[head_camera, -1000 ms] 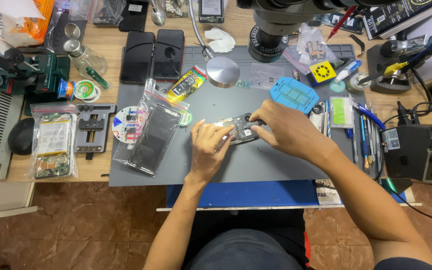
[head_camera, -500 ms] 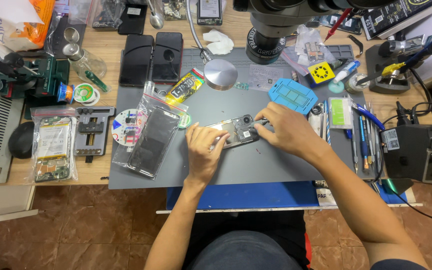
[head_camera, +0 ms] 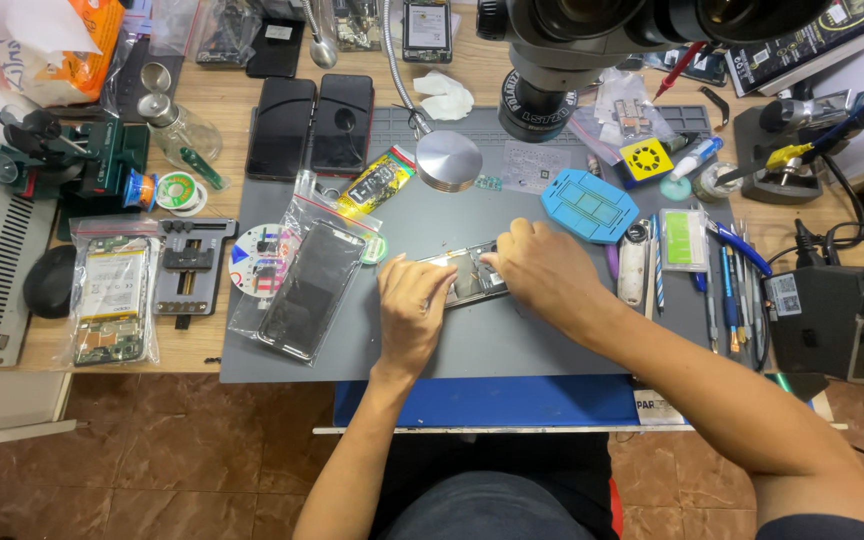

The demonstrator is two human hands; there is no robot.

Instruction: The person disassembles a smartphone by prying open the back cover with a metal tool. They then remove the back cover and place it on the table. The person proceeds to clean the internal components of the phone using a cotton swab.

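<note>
An opened phone with its inner parts showing lies on the grey work mat. My left hand rests over its left end and holds it against the mat. Over the phone's right end my right hand is bent with its fingertips pinched on the phone; whether it holds a small tool I cannot tell. A phone in a clear plastic bag lies left of my left hand.
A microscope stands at the back. A blue tray, tweezers and pens lie to the right, two dark phones and a round lamp head at the back. A bagged phone and metal holder lie left.
Both hands and the phone have shifted slightly; my right hand's fingers have moved closer over the phone's right end. The left hand stays pressed on its left end.
</note>
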